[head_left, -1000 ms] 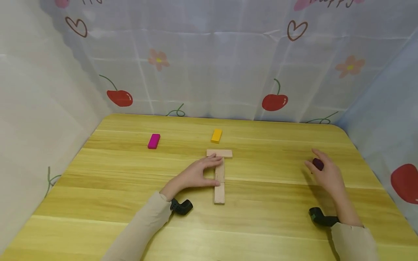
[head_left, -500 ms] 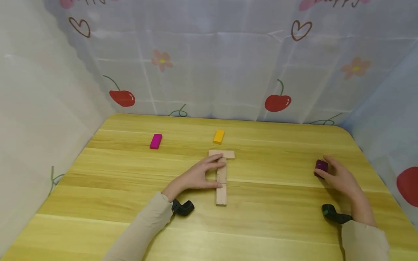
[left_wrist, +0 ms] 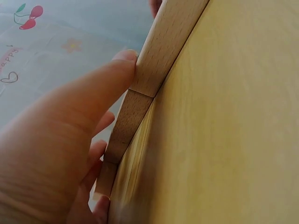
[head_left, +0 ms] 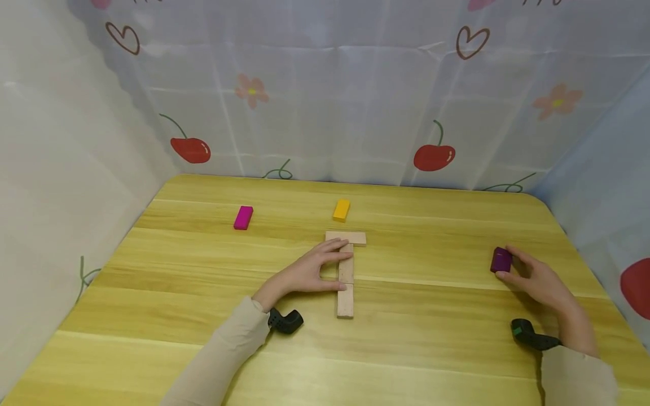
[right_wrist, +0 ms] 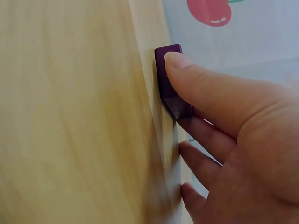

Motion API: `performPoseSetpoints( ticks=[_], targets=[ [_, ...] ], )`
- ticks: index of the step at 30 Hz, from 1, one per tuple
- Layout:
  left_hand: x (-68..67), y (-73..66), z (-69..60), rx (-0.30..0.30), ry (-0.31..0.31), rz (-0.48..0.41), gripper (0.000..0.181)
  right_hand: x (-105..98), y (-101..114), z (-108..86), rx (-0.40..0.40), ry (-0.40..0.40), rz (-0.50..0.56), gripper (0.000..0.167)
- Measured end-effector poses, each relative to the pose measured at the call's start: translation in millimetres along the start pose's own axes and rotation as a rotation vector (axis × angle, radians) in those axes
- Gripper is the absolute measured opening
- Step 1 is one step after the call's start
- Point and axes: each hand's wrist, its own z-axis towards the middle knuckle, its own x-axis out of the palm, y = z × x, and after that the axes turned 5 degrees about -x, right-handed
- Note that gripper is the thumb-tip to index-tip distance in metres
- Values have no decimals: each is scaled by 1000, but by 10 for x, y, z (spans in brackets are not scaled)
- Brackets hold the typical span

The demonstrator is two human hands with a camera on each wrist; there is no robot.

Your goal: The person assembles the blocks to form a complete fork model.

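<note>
Three plain wooden blocks form a T: a crossbar block (head_left: 355, 238) at the far end, a middle block (head_left: 346, 269) and a near block (head_left: 345, 304) end to end below it. My left hand (head_left: 304, 272) rests on them from the left, fingers fairly straight. Its thumb (left_wrist: 105, 84) lies by the joint of two blocks in the left wrist view. Far to the right, my right hand (head_left: 540, 285) pinches a dark purple block (right_wrist: 174, 88) between thumb and index finger. That block is at the tabletop; whether it fully rests there I cannot tell.
A magenta block (head_left: 243, 217) lies at the back left of the wooden table (head_left: 431, 349). Behind the T is a yellow block (head_left: 341, 210). A printed curtain (head_left: 315, 113) encloses the back and sides.
My right hand has moved to the right and lowered the purple block toward the table; more of the block now shows. The left hand stays on the wooden blocks.
</note>
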Motion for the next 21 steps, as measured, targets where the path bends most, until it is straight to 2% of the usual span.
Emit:
performPoseSetpoints(
  ticks=[7,12,21],
  targets=[
    [-10,-7,6,-7,4,-2,68,19,-6,6,54,-33,-38,78],
    [-1,1,7,-10,3,-1,69,46,-25,-4,50,-78,-42,77],
    [-2,4,8,-14,11,-3,69,86,-28,-8,66,-137,31,79]
  ],
)
